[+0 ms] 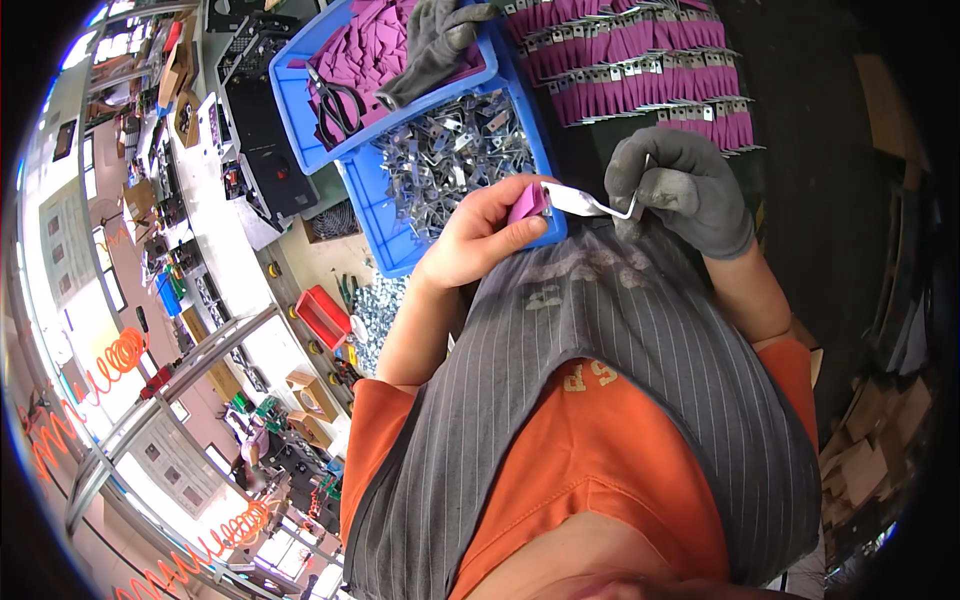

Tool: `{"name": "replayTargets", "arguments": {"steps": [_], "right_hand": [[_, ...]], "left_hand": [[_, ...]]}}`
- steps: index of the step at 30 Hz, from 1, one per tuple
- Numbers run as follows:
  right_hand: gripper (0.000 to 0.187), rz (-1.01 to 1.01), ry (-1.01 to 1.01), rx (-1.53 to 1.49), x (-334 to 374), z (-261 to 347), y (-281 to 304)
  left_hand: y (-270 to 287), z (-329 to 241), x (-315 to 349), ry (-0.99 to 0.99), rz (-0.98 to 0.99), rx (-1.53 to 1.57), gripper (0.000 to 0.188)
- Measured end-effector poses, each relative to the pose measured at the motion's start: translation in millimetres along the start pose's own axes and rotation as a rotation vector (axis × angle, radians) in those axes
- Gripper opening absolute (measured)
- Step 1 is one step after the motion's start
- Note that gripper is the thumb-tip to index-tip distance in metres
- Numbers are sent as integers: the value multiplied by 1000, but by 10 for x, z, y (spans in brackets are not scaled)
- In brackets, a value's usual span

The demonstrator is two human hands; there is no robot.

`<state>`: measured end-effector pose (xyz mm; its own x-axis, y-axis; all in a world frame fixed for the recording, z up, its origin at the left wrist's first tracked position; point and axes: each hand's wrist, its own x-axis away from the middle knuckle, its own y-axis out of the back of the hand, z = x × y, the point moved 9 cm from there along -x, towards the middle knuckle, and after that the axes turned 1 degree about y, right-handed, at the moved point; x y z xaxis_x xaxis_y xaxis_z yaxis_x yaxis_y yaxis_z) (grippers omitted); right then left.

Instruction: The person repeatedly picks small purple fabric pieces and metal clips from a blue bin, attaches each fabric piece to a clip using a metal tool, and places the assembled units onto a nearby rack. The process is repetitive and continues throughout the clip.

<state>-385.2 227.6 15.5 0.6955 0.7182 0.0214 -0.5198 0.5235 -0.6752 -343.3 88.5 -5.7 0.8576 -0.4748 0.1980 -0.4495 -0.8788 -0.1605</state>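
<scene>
My bare left hand (pixel 487 228) pinches a small purple sleeve (pixel 528 203) between thumb and fingers. A shiny metal bracket (pixel 577 201) runs from the sleeve toward the right, with a bent end. My right hand (pixel 680 185), in a grey glove, is closed around that bent end. Just beyond my left hand stands a blue bin of loose metal brackets (pixel 460 150). Behind it, a second blue bin (pixel 290 75) holds a heap of purple sleeves (pixel 365 50), black-handled scissors (pixel 338 105) and a loose grey glove (pixel 430 50).
Rows of brackets fitted with purple sleeves (pixel 640 95) lie at the far right. Left of me are a red tray (pixel 322 318), a pile of small metal parts (pixel 378 310) and a workbench. Cardboard (pixel 870 440) lies on the right. Orange coiled hoses (pixel 120 350) hang at the left.
</scene>
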Motion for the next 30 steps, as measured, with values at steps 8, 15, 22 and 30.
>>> {"name": "replayTargets", "arguments": {"steps": [8,15,22,30], "right_hand": [[35,-26,-168,-105,34,-257,164],[23,-36,-210,99,93,-473,201],[26,-53,23,339,307,-365,350],[18,-162,387,864,392,-135,213]], "left_hand": [[-117,-4,7,96,271,-453,31],[-369,-30,-47,89,434,-461,30],[328,-188,-187,-251,-367,-537,30],[-220,433,-293,219,-124,763,36]]}}
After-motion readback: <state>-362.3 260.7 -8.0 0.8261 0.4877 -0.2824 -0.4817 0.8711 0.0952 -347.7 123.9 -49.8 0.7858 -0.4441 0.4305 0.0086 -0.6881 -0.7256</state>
